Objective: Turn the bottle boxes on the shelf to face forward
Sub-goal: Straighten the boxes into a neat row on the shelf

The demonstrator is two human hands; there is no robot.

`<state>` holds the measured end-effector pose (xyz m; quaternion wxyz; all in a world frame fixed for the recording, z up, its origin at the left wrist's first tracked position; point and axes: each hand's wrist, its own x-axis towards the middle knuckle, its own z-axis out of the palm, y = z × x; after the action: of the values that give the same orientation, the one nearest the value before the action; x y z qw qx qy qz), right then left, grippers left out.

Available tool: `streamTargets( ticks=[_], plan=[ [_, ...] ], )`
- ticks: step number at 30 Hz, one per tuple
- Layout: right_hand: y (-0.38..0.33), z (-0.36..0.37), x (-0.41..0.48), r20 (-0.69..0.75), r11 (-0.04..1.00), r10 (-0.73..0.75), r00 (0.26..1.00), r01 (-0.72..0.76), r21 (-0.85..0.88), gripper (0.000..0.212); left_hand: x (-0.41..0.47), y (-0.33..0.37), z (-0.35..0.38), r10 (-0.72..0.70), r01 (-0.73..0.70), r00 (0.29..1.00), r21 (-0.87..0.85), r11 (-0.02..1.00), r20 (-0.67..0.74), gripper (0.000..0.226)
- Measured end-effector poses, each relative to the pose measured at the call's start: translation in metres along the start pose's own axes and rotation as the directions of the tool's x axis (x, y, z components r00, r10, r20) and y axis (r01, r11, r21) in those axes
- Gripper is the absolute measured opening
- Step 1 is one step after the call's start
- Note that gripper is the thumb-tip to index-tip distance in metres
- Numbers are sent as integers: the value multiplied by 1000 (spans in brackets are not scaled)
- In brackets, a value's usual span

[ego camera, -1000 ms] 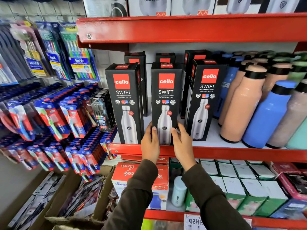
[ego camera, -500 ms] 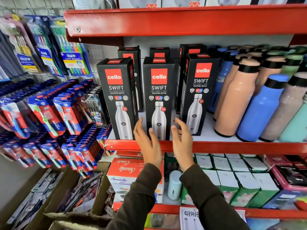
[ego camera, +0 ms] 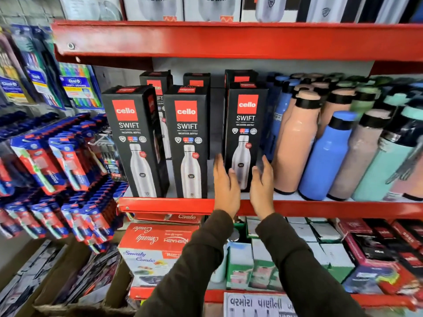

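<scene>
Hands come first: the left hand (ego camera: pixel 225 181) is open, fingers straight and together, its palm turned toward the left edge of the right box (ego camera: pixel 246 138); whether it touches the card I cannot tell. It holds nothing. The right hand (ego camera: pixel 261 183) mirrors it on the box's other side, equally open and empty, its fingers near the lower right corner, with the peach bottle (ego camera: pixel 295 143) just beside.

Going left to right along the shelf (ego camera: pixel 167 205), the left box (ego camera: pixel 135 143) stands at the front edge, slightly angled so one dark side shows. The middle box (ego camera: pixel 187 143) stands square, label forward. The right box sits a little further back with its label to the front, though a sliver of its left side shows, so I judge it wants a small twist and a pull to the edge.

To do this well, press both palms flat on the box's two sides low down, where it is steadiest, turn it until only the front shows, then slide it forward into line with its neighbours. Keep the right elbow in, as the bottles stand close and could tip.

Compared with half a second ago, both hands have shifted from the middle box across to the right one, and the middle box now stands free.
</scene>
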<state>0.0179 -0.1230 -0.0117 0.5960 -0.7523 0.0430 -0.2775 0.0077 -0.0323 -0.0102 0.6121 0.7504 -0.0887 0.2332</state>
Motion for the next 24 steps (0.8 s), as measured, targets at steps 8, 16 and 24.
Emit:
streamTargets(
  ticks=[8,16,24],
  plan=[
    [2,-6,15,147,993,94,985,-82,-85,48,20,-3,12,-293,284,954,-119,951,-65,43],
    [2,-16,10,165,992,65,984,-46,-116,45,12,-4,4,-240,235,960,-48,971,-147,37],
    [-2,-30,-11,211,991,-16,977,43,-125,41,-11,-3,-5,-177,174,969,-32,984,-171,37]
  ],
)
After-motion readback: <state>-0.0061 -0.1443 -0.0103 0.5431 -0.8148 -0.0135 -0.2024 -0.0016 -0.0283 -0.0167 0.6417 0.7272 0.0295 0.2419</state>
